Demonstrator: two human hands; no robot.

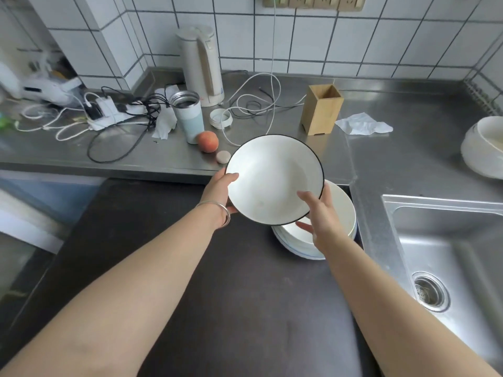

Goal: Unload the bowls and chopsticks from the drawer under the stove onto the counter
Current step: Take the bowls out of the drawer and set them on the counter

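Note:
I hold a white bowl with a thin black rim (273,178) in both hands, tilted toward me above the dark stove top (190,268). My left hand (220,190) grips its left edge, thumb over the rim. My right hand (321,213) grips its lower right edge, thumb inside, fingers beneath. Below and to the right, a stack of white bowls (340,213) sits on the stove top, partly hidden by the held bowl and my right hand. A wooden chopstick holder (322,110) stands on the steel counter behind. No chopsticks or drawer are in view.
The steel counter (408,153) holds a kettle (201,63), an open tumbler (187,115), its lid (221,118), a peach (207,141), tangled cables (114,112) and a crumpled tissue (363,123). A large white bowl (484,145) sits at the right edge. The sink (449,254) is at right.

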